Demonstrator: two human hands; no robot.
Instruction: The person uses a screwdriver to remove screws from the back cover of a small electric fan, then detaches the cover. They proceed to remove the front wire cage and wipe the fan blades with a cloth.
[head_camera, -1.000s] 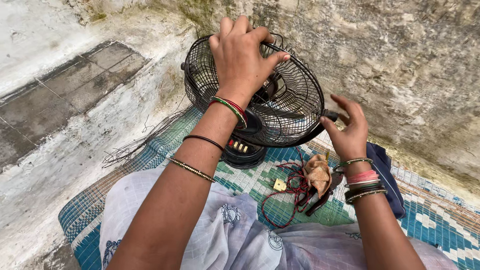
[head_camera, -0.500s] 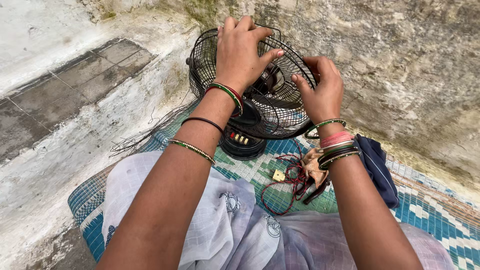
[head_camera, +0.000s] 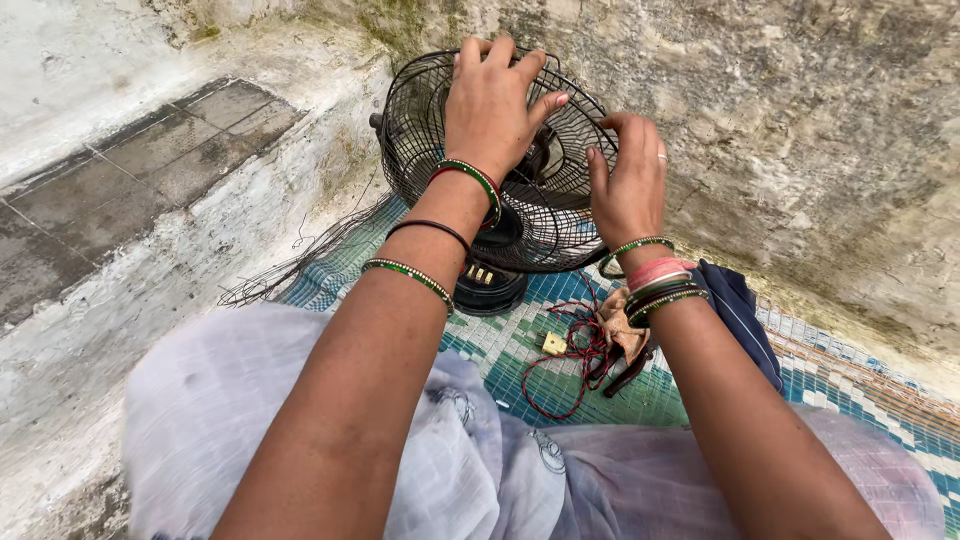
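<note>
On a green woven mat (head_camera: 520, 350) beside a tangle of red wire (head_camera: 560, 365), a black table fan (head_camera: 430, 140) stands, its wire cage gripped by the left hand (head_camera: 495, 105) on top and the right hand (head_camera: 628, 180) at its side edge.

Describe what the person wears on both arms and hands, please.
Both arms are bare, without sleeves. The left arm carries a green-and-red bangle at the wrist, a thin black band and a green beaded bangle lower down. The right wrist has stacked green, pink and dark bangles. A thin ring sits on one of the right fingers.
</note>
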